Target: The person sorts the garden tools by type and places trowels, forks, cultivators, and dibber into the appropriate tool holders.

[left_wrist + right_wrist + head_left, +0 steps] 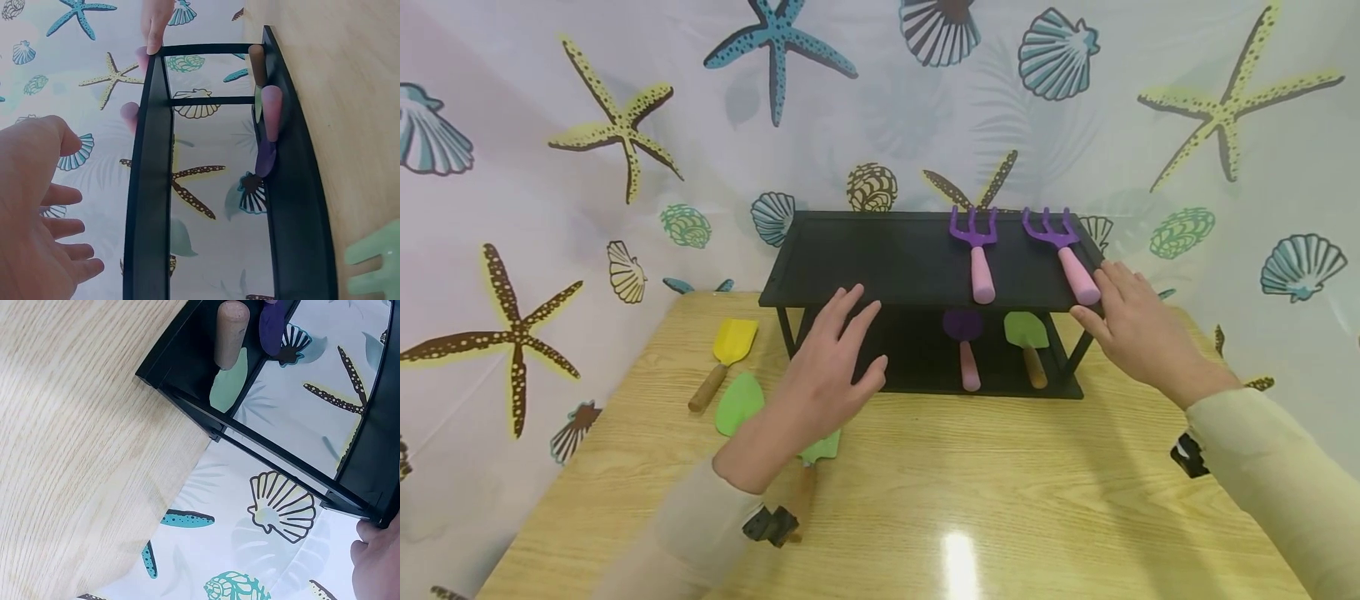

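Note:
A black two-tier shelf (pixel 865 258) stands on the table. On its top lie two purple hand forks with pink handles, one right of centre (pixel 982 267) and another near the right end (pixel 1075 267). The lower tier holds a purple trowel (pixel 968 358) with a pink handle and a green trowel (pixel 1028 333) with a wooden handle. My right hand (pixel 1138 329) rests at the shelf's top right corner, beside the outer fork's handle, fingers extended. My left hand (pixel 820 375) hovers before the shelf's left part, fingers spread, holding nothing.
Left on the wooden table (pixel 970 475) lie a yellow shovel (pixel 733 340) with a wooden handle and a green trowel (pixel 739 402). Another green tool (pixel 823 447) with a wooden handle is partly hidden by my left arm. A patterned cloth (pixel 880 100) hangs behind the shelf.

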Demonstrator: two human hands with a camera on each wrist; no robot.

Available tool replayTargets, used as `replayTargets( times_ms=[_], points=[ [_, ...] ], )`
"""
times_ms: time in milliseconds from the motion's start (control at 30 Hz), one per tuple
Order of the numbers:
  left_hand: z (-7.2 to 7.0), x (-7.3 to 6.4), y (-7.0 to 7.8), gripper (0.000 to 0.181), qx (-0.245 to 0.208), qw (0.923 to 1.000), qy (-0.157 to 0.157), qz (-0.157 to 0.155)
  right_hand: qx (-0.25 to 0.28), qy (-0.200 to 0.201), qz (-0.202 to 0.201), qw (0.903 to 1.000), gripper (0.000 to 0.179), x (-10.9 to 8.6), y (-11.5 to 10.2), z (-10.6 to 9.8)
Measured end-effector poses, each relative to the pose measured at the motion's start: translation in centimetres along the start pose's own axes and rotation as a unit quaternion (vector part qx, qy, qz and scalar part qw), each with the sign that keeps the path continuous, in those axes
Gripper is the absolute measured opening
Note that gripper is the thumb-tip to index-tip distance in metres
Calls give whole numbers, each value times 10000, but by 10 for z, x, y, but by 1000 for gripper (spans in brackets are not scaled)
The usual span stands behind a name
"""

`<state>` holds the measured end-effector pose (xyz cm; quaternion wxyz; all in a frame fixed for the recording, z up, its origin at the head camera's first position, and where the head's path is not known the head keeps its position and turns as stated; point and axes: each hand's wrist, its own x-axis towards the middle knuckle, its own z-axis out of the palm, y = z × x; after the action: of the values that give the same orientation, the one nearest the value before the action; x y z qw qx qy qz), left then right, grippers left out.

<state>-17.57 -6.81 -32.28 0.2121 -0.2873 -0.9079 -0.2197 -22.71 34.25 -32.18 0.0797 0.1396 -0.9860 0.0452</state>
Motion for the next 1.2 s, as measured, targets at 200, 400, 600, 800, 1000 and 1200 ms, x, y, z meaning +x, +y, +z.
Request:
replayTargets(
  times_ms=[200, 400, 600, 800, 1000, 1200],
  points=[
    [4, -23, -7, 62, -70, 9996, -140, -235, 62, 7, -3, 10000, 80, -1, 0, 2],
    [10, -48, -14, 62, -30, 9992, -130, -370, 85, 18, -11, 10000, 80, -1, 1, 3],
    [25, -72, -19, 60, -52, 9983, -241, -520, 22, 16, 9, 10000, 80, -1, 1, 1],
    [35, -92, -21, 62, -263, 9942, -615, -848, 65, -34, 45, 10000, 81, -1, 1, 0],
    [45, -109, -26, 64, -144, 9941, -650, -855, 17, 24, 36, 10000, 81, 0, 2, 1],
    [53, -126, -32, 69, -93, 9938, -614, -922, 33, -6, 38, 10000, 81, 1, -1, 0]
  ],
)
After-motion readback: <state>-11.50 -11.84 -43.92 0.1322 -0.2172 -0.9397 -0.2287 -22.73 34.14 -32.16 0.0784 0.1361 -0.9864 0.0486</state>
